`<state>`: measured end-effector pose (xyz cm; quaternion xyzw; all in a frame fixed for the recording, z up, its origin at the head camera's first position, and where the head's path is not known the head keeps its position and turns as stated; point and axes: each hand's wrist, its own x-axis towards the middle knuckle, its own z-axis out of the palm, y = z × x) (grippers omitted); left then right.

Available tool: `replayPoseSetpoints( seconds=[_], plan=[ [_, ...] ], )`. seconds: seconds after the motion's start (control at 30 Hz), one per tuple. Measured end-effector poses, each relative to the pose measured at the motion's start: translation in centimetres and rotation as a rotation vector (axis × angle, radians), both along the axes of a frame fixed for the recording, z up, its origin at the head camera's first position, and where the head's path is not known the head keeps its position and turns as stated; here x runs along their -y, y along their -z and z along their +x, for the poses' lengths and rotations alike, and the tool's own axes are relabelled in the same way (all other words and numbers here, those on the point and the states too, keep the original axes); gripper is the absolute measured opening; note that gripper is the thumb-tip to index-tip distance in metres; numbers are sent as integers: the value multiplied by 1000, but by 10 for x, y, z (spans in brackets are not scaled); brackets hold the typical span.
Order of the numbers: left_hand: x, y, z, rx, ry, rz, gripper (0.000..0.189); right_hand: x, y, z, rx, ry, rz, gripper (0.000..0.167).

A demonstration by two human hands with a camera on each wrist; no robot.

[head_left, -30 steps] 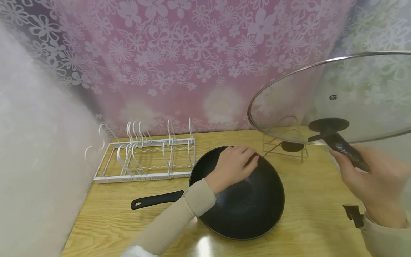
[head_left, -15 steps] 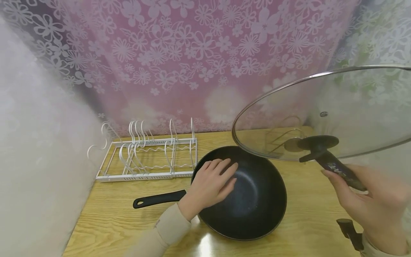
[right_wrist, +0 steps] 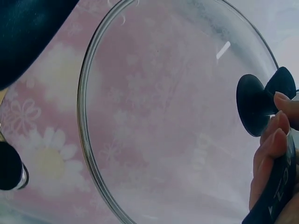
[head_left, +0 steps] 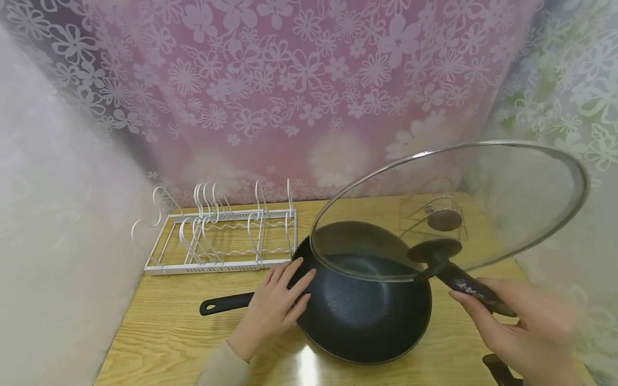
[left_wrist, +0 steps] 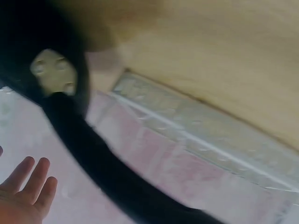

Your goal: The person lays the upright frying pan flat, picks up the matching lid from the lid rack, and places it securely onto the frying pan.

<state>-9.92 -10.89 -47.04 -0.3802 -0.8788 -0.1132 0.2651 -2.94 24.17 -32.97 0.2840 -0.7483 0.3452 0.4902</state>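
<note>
A black wok [head_left: 359,321] with a long black handle [head_left: 227,303] pointing left stands on the wooden table. My left hand [head_left: 270,303] is over the wok's left rim, near where the handle begins, its fingers extended and slightly spread. In the left wrist view the same hand [left_wrist: 28,191] shows loose fingers beside the handle [left_wrist: 103,163]. My right hand [head_left: 521,327] grips the black handle of a large glass lid [head_left: 521,203]. The lid is tilted above the wok and overlaps its far right part in the head view. Its steel rim [right_wrist: 84,112] shows clearly in the right wrist view.
A white wire pan rack [head_left: 222,265] with several upright hooks stands at the back left. Behind the lid, at the back right, is a small wire stand [head_left: 456,230] with a round dark piece. A pink flowered curtain [head_left: 289,96] hangs at the back.
My left hand has moved from the wok's far rim, across its inside, to the left rim by the handle. My right hand has brought the lid down and leftward, partly over the wok.
</note>
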Motion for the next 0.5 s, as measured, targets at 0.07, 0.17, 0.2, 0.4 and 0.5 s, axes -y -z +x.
replayPoseSetpoints(
  seconds=[0.07, 0.17, 0.2, 0.4, 0.5],
  plan=[
    [11, 6, 2, 13, -28, -6, 49, 5, -2, 3, 37, -37, 11, 47],
    [25, 15, 4, 22, -67, -9, 49, 11, -4, 8, 89, -62, 26, 47],
    [29, 18, 5, 27, -78, -9, 48, 12, -3, 9, 106, -69, 28, 45],
    [49, 29, 10, 56, -141, -11, 45, 11, 8, 13, 235, -47, 47, 37],
    [56, 33, 11, 56, -169, -10, 46, 9, 15, 14, 304, -37, 52, 31]
  ],
)
